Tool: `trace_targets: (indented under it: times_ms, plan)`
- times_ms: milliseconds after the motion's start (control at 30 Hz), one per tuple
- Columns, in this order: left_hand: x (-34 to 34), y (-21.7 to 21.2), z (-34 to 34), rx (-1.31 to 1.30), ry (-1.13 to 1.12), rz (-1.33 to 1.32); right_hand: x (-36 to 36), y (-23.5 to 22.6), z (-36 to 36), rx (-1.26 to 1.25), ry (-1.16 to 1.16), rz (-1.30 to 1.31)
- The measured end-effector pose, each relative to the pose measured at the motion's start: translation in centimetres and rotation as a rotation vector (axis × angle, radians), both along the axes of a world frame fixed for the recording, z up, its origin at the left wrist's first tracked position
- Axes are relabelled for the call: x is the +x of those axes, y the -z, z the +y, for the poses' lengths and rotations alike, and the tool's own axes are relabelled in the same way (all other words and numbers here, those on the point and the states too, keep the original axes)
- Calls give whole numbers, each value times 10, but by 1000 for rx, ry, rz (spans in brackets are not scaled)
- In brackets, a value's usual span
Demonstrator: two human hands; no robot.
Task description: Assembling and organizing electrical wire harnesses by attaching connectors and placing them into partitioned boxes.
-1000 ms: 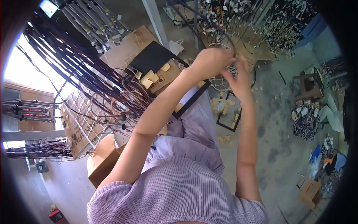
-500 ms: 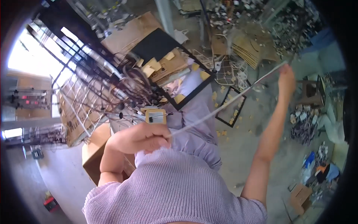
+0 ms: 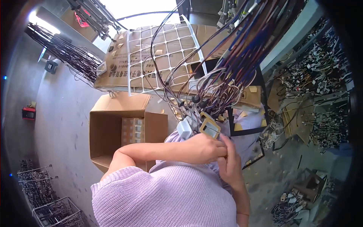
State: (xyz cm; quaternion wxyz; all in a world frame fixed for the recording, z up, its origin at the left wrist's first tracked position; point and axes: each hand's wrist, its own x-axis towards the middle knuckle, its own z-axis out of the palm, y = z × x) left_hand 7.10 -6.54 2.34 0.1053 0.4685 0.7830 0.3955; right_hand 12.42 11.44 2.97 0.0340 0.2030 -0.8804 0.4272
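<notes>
My left hand [image 3: 207, 148] reaches across my front with its fingers curled closed. My right hand [image 3: 231, 163] meets it, its fingers bent in against the left fingertips. What lies between them is hidden. Just beyond the hands is a small tray with a yellow rim [image 3: 206, 120], and a thin dark tool [image 3: 211, 129] lies across it. To its left sits a white plastic box [image 3: 184, 129]. A bundle of dark, blue and white cables [image 3: 234, 64] with round black ends hangs over my lap.
An open cardboard box [image 3: 157, 126] stands at my left. Ahead, a white grid [image 3: 166, 56] rests on flattened cardboard [image 3: 113, 73]. A black frame [image 3: 247, 132] with yellow pieces is at my right. Heaps of cables [image 3: 317, 60] cover the far right. A red and black case [image 3: 28, 113] is far left.
My hands were wide apart with a long pale strip stretched between them; now they have come together and the strip is not visible. My view has turned left toward the cardboard box.
</notes>
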Motion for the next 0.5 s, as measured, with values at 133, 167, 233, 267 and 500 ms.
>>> trace_targets:
  times_ms: [133, 167, 233, 267, 500]
  plan:
    - [-29, -19, -56, 359, -279, -237, 1, 8, -1, -212, 160, -262]
    - [-35, -15, -76, 413, -555, -109, -1, 9, 3, -181, 179, -310]
    - [-57, 4, -114, 740, -1039, -61, -8, 12, 1, -194, 135, -313]
    - [-76, 7, -139, 772, -1217, 60, -9, 16, -1, -212, 124, -390]
    - [-129, 105, -339, 395, -1815, 362, -17, 21, -15, -238, 48, -491]
